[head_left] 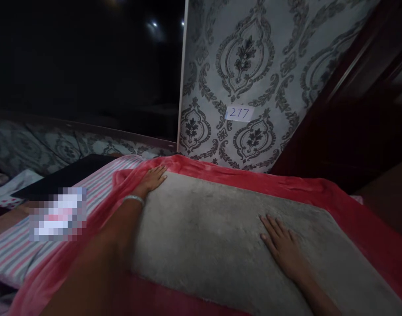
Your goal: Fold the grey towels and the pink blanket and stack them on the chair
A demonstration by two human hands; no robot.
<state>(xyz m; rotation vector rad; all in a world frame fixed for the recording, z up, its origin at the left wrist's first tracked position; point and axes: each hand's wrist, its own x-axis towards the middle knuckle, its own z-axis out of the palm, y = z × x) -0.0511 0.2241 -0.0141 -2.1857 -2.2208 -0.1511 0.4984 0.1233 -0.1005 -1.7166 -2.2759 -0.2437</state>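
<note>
A grey fuzzy mat [214, 232] lies spread over a red plush blanket [335, 193]. My left hand [153, 177] rests flat at the mat's far left corner, fingers stretched out, partly on the red blanket; a silver bracelet [134, 199] circles that wrist. My right hand [281, 245] lies flat on the grey mat toward its right side, fingers apart. Neither hand holds anything.
A pink-and-grey striped sheet [16, 250] shows to the left under the blanket. Patterned wallpaper with a paper label reading 277 [239, 113] stands behind. A dark window or screen [85, 66] fills the upper left; dark wooden furniture [359, 127] rises at right.
</note>
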